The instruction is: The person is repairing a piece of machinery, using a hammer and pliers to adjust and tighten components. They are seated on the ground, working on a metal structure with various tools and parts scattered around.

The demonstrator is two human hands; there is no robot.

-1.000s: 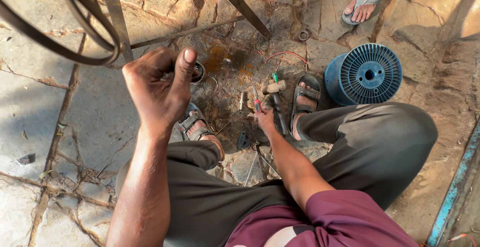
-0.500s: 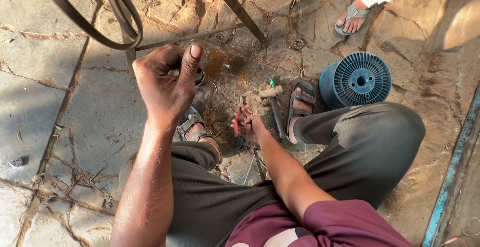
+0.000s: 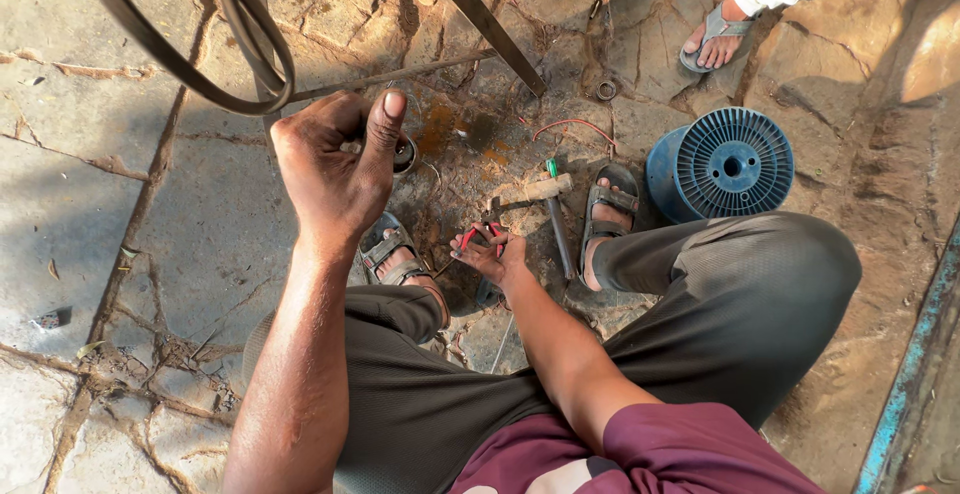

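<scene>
Low at centre frame, between the sandalled feet on the cracked stone floor [image 3: 150, 254], the right hand [image 3: 492, 257] is down at ground level, fingers closed on red-handled pliers [image 3: 478, 235]; handles poke out toward upper left of the hand, jaws hidden under the fingers, so can't tell what they bite. Left hand [image 3: 335, 169] is raised, upper-centre-left, clenched w/ thumb up, seemingly pinching smth small; what exactly, can't tell. Behind its knuckles sits a small dark round metal part [image 3: 403, 154], partly covered. Pliers lie below & to the right of the left hand, well apart, so right hand is the nearer by far (it's on them). Just right of the right hand: wooden-handled hammer [image 3: 532, 192], long axis roughly left-right w/ slight tilt up to the right, and a thin green-tipped screwdriver [image 3: 556, 216] running top-to-bottom, crossing under the hammer handle. Farther right, blue ribbed plastic spool [image 3: 722, 166] near the right knee. Upper left: dark rubber belt loop [image 3: 200, 54]. Top edge: another person's sandalled feet [image 3: 715, 36].
</scene>
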